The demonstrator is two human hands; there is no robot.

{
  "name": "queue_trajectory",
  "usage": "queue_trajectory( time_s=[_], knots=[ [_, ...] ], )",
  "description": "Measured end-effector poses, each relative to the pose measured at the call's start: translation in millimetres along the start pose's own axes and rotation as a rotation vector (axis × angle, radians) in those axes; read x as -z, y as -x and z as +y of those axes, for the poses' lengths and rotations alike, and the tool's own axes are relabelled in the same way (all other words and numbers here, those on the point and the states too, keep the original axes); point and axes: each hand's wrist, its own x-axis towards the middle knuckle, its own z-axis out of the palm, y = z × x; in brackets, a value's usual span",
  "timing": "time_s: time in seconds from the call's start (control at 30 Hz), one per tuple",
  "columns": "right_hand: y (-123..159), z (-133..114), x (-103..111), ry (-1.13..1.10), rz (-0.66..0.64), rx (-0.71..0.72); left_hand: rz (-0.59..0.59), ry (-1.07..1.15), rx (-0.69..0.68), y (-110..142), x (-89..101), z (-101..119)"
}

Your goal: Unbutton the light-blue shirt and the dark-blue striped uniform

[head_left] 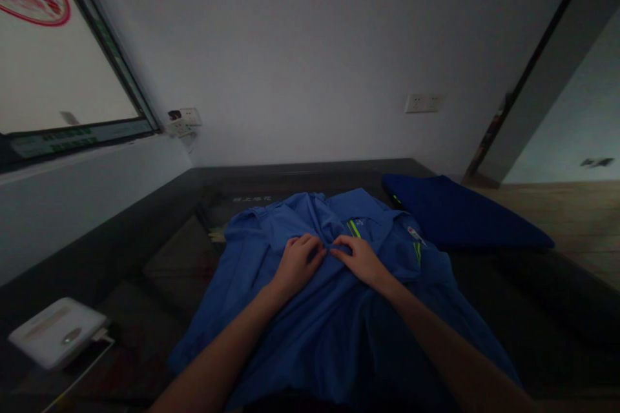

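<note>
A blue work jacket (pixel 295 335) with yellow-green stripes lies spread and creased on a dark table (pixel 159 258). Near its upper middle, my left hand (pixel 301 259) pinches the cloth, thumb against fingers. Right beside it, my right hand (pixel 357 259) pinches the same area, the fingertips of both hands almost touching. Whether a button or only fabric sits between the fingertips is too small to make out. Both forearms rest over the lower part of the jacket.
A folded dark blue cloth (pixel 465 213) lies at the table's right. At the left front stands a white box-shaped device (pixel 58 332) with a cable. Wall sockets (pixel 422 103) are on the wall behind, and a window (pixel 62 58) is at the left.
</note>
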Motion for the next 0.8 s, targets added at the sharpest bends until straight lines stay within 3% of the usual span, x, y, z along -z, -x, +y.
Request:
queue_trajectory(
  time_s=[0.27, 0.67, 0.8],
  knots=[
    [0.7, 0.6, -0.7, 0.027, 0.009, -0.005, 0.006, 0.102, 0.017, -2.0, -1.3, 0.0],
    [3.0, 2.1, -12.3, 0.068, 0.031, 0.015, 0.018, -0.271, -0.062, 3.1, -5.8, 4.6],
    [2.5, 3.2, -10.2, 0.047, 0.012, 0.004, -0.021, -0.18, -0.074, 2.5, -6.3, 0.3]
  ],
)
